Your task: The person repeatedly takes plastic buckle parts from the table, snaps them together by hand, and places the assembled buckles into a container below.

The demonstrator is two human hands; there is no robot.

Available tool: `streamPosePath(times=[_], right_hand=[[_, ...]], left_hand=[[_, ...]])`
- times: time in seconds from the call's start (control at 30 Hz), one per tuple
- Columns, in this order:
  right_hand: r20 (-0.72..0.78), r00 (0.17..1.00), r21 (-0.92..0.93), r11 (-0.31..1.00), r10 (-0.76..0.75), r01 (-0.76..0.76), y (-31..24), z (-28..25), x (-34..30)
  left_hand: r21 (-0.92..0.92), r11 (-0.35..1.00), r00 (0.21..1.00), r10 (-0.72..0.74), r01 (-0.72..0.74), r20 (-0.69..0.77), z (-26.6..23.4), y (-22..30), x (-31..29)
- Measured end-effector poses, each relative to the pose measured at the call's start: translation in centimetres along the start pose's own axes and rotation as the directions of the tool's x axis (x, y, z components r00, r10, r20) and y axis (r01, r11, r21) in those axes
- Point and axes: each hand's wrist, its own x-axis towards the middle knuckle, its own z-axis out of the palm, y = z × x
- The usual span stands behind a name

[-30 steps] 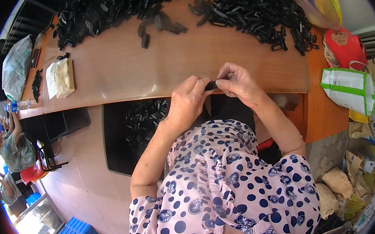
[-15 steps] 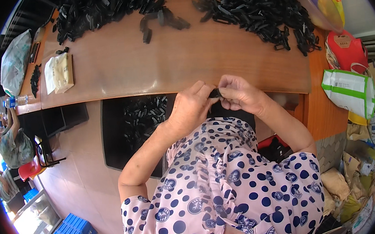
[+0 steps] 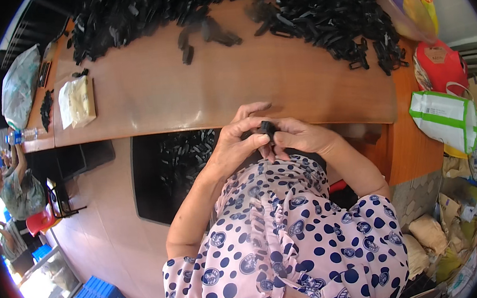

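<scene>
- Two bare hands meet at the centre of the frame, just below the counter's near edge: the left hand [image 3: 233, 141] and the right hand [image 3: 306, 136].
- One small, dark black plastic piece [image 3: 267, 128] sits between them; the left hand's thumb and fingers pinch it, and the right hand's thumb and fingers grip it from the other side. Fingers cover much of it, so it could be two parts joined; I cannot tell.
- One brown, wood-grained counter [image 3: 160, 96] spans the upper half of the frame.
- Two big heaps of black plastic pieces lie on it, too many to count: the left heap [image 3: 136, 16] at upper left, the right heap [image 3: 323, 19] at upper right. A few loose black pieces [image 3: 187, 54] lie near the left heap's lower edge.
- One wide black tray [image 3: 147, 199], left of centre and lower than the counter, contains many more such pieces.
- One cream-and-white soft paper packet [image 3: 80, 103] lies at the counter's left.
- One translucent plastic tub [image 3: 403, 18], tilted at upper right, has something blue and white in it.
- Two bags stand at right: one red bag [image 3: 441, 66], one white bag with green edging [image 3: 443, 117]; their contents are hidden.
</scene>
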Motion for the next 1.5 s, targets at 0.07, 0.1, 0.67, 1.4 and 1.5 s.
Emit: streamPosePath(times=[0.07,0.1,0.67,1.4,1.5], right_hand=[[-0.096,0.995,0.047,0.999,-0.011,0.016,1.4,0.3,0.7],[-0.105,0.993,0.070,0.996,-0.048,0.055,1.7,0.8,1.0],[-0.539,0.606,-0.577,-0.268,-0.584,-0.772,-3.8,-13.5,-9.5],[-0.558,0.718,-0.034,0.876,-0.416,0.481,-3.2,-6.2,1.5],[-0.510,0.769,0.010,0.892,-0.385,0.453,-2.4,-5.0,2.1]], left_hand=[[0.133,0.990,0.998,0.052,-0.049,-0.023,-0.6,-0.2,-0.3],[0.263,0.961,0.993,0.108,-0.089,-0.057,-0.8,-0.7,-0.6],[0.965,-0.256,0.883,0.463,0.047,0.080,-11.3,6.4,1.6],[0.855,0.511,0.865,0.466,-0.093,-0.185,-8.3,-1.8,5.1],[0.297,0.925,0.909,0.319,-0.237,-0.269,-5.9,-2.6,4.8]])
